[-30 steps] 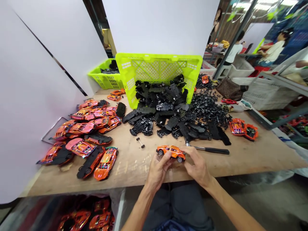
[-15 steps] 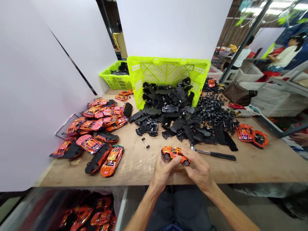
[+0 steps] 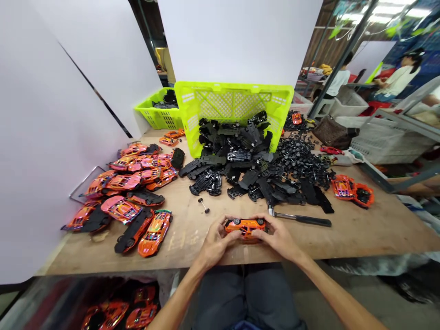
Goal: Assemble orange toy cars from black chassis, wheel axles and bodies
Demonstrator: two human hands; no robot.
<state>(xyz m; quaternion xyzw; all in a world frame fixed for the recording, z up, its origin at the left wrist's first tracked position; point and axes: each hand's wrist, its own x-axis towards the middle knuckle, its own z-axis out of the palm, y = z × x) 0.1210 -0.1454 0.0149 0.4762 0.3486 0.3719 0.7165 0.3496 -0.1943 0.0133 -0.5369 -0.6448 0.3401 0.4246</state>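
Observation:
An orange toy car (image 3: 245,226) is held level between both hands just above the near edge of the wooden table (image 3: 360,233). My left hand (image 3: 215,243) grips its left end with curled fingers. My right hand (image 3: 280,238) grips its right end the same way. A small hammer (image 3: 299,219) lies on the table just beyond my right hand. A loose wheel axle (image 3: 204,205) lies ahead of my left hand.
Orange car bodies (image 3: 130,192) are heaped at the left. A tipped green crate (image 3: 233,103) spills black chassis (image 3: 240,165); loose wheels (image 3: 302,158) lie to its right. Two orange shells (image 3: 352,191) sit far right. More cars (image 3: 127,311) fill a bin below. People work at the back right.
The car has turned from slanted to level and come slightly nearer to me. Both hands now grip its ends more squarely.

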